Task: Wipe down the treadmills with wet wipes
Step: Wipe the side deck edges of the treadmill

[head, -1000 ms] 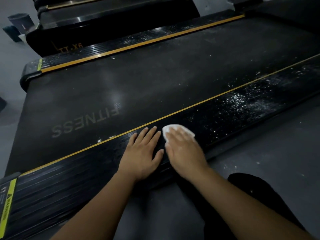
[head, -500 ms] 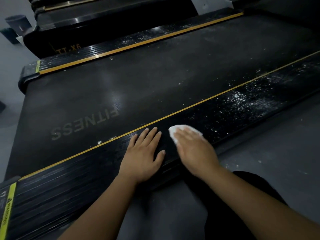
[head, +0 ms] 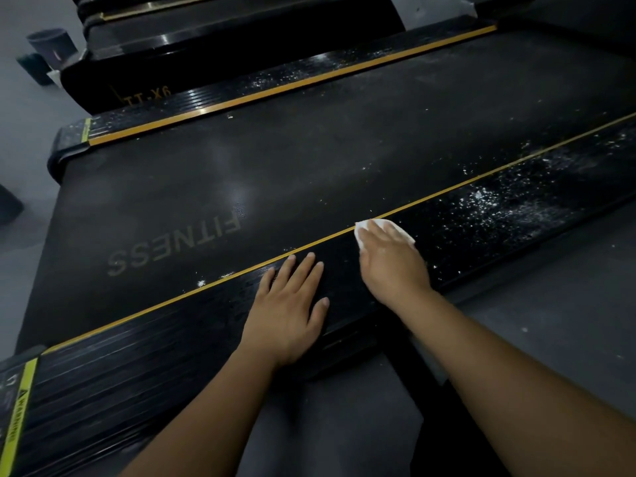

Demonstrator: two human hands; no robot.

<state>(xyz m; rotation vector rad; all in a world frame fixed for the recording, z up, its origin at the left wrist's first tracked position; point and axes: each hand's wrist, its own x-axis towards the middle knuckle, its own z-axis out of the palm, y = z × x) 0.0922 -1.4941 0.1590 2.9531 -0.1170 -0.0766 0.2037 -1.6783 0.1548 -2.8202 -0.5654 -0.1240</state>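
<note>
Where the near side rail [head: 137, 366] ran out at the left edge of the view, a yellow warning label [head: 21, 404] crossed it, and far up in that corner a dark bin [head: 51, 43] stood on the grey floor [head: 550, 321]. The treadmill [head: 309, 160] filled most of the scene, its dull black belt carrying pale FITNESS lettering [head: 175, 246] that read upside down from the camera. A thin yellow stripe [head: 137, 313] divided the belt from the ribbed rail.

The left hand [head: 289, 311] lay palm down on that rail, holding nothing, its fingers straight and slightly spread, the tips just short of the stripe. Just to its right, apart from it, the right hand [head: 392, 266] pressed the wet wipe [head: 360, 234] flat against the rail with extended fingers, not curled round it. The white cloth showed past the fingertips and at both sides of them, touching the stripe. The fingers were a little blurred.

Further right along the rail, a wide scatter of white specks [head: 488, 201] covered the black surface. Beyond the belt, a second treadmill [head: 148, 96] marked TT-X6 stood alongside.
</note>
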